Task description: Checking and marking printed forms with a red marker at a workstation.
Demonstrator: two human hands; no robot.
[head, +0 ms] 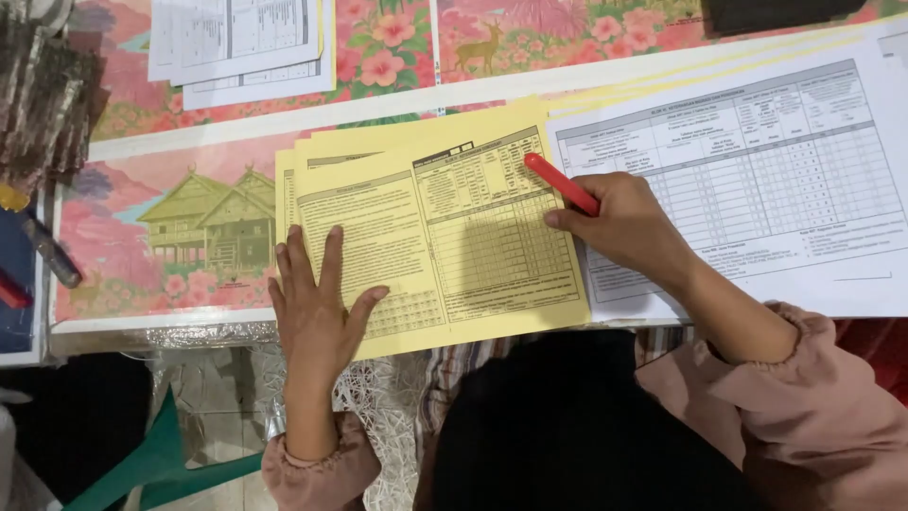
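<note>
A table under a flowered pictorial cloth carries papers, seen from the head view. A stack of yellow forms lies at its near edge, partly over a wide white form. The left hand lies flat with fingers spread, pressing the yellow stack's lower left. The right hand pinches a red pen, its tip at the top form's grid. Whether the grid is marked is too small to tell. More white sheets lie far left.

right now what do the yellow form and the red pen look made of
Yellow form: thin matte paper, seemingly, lying flat in a stack under the left hand. Red pen in the right hand: likely smooth plastic, with a slight sheen.
</note>
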